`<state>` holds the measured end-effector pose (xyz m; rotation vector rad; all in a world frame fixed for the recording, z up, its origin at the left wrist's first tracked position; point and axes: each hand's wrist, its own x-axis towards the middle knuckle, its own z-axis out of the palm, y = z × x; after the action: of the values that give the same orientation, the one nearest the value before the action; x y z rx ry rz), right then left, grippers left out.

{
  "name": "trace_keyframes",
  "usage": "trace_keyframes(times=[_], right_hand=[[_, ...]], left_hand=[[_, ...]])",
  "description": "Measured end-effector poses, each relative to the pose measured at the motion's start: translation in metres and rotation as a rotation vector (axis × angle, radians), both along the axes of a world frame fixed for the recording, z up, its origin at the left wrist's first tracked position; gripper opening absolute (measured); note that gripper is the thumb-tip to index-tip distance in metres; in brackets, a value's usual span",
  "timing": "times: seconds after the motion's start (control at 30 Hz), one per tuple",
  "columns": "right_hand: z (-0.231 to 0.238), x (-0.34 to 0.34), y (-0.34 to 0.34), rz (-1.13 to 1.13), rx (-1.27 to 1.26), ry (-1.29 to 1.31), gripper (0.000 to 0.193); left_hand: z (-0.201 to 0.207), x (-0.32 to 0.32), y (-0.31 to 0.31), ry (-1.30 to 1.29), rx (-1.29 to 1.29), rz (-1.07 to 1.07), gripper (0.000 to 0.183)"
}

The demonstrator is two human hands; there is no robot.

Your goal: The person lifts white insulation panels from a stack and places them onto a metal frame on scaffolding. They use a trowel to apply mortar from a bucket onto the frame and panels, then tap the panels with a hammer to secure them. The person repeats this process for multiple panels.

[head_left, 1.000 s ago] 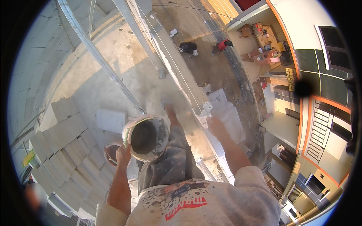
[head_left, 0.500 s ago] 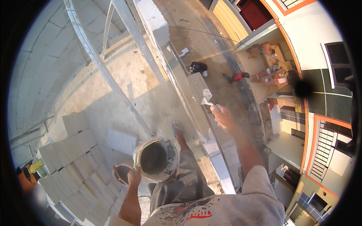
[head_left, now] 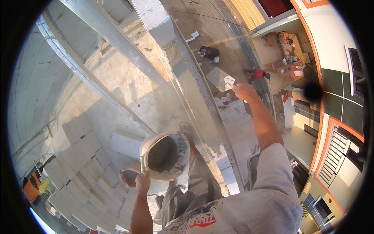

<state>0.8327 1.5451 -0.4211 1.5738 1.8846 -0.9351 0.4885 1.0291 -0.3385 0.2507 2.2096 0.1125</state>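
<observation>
My left hand (head_left: 143, 180) is closed on the handle of a mortar-smeared bucket (head_left: 182, 162), which hangs tilted in front of my legs with grey mortar (head_left: 163, 155) inside. My right arm reaches forward and to the right. That hand (head_left: 244, 92) is wrapped round the handle of a trowel (head_left: 219, 78), whose wide flat blade is out past the far side of the block wall (head_left: 194, 95). Whitish mortar clings to the blade near the handle. The grip itself is mostly hidden by my fingers.
Stacked pale blocks (head_left: 83, 167) stand at the lower left, beside a smaller bucket (head_left: 129, 178). A block (head_left: 161, 29) sits on the wall farther along. Metal beams (head_left: 105, 35) cross the left. Two people, one in dark clothes (head_left: 210, 54), one in red (head_left: 260, 74), are far below.
My right hand and the trowel have moved outward and away from the wall top, and the blade now shows its broad face. My left hand still holds the bucket; the view has shifted slightly.
</observation>
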Motion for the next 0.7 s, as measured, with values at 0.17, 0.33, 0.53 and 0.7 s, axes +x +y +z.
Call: trace_keyframes(times=[0.17,0.33,0.53,0.7], right_hand=[[0.041,0.110,-0.153,-0.096,0.069,-0.140,0.055],[0.069,0.134,-0.254,0.028,-0.300,-0.169,0.050],[0.061,0.076,-0.238,-0.119,-0.321,-0.116,0.057],[0.102,-0.007,-0.159,0.111,-0.092,0.059,0.046]], left_hand=[[0.010,0.002,0.004,-0.108,0.026,0.144,0.069],[-0.002,0.008,0.017,-0.088,0.070,0.096,0.072],[0.016,0.006,0.017,-0.077,-0.050,-0.032,0.074],[0.041,0.005,0.020,-0.011,-0.007,-0.073,0.070]])
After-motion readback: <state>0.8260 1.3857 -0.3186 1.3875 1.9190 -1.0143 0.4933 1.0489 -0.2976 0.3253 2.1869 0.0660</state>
